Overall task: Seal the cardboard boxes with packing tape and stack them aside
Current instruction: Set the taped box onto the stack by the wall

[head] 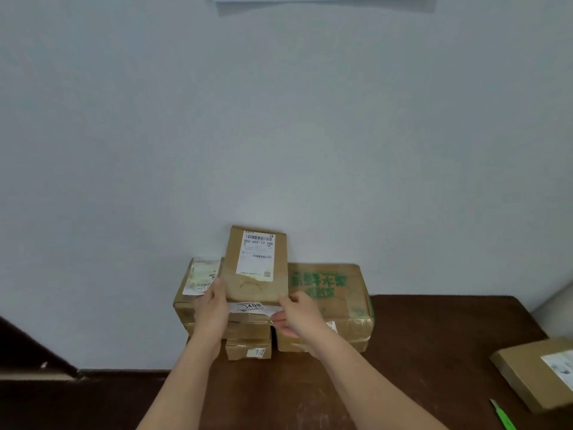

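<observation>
You hold the top box between both hands at the pile against the wall: your left hand grips its 9 o'clock edge, your right hand its 3 o'clock corner, fingers curled round it. It sits on the stack, beside the green-printed box. Judging by this, stacking is nearly done for it; 1 box at 4 o'clock on the table, near a green cutter, looks left to handle.

I see matt brown cardboard boxes with white paper labels (some tape looks glossy), on a dark, smooth wooden table
</observation>
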`<move>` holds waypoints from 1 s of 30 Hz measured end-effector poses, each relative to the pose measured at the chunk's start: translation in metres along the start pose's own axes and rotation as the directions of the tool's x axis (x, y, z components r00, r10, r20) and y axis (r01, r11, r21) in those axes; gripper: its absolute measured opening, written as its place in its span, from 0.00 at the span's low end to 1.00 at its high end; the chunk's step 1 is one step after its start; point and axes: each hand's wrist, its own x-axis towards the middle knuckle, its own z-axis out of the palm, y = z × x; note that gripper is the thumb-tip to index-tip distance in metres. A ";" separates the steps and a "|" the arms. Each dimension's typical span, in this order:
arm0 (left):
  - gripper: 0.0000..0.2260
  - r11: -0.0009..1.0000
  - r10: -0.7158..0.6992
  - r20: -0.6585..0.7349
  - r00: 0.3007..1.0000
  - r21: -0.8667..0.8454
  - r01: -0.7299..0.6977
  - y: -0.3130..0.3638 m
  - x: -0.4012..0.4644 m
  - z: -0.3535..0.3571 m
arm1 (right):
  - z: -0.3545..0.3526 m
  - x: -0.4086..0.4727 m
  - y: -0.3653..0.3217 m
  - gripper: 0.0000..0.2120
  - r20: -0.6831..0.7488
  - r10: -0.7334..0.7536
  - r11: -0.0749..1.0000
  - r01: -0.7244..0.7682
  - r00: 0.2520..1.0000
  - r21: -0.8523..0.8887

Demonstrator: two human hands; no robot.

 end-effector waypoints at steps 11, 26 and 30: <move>0.18 0.821 0.550 -0.224 0.805 0.323 -0.471 0.033 -0.037 0.075 | -0.061 0.000 0.023 0.15 -0.004 0.003 0.999 -0.002 1.000 0.054; 0.12 0.732 0.574 0.302 0.761 0.227 -0.642 0.023 -0.162 0.341 | -0.325 -0.048 0.100 0.14 -0.351 0.040 0.972 0.045 0.935 0.229; 0.11 0.830 0.391 0.323 0.862 0.281 -0.482 -0.016 -0.198 0.436 | -0.431 -0.063 0.148 0.13 -0.388 0.067 0.972 0.027 0.919 0.232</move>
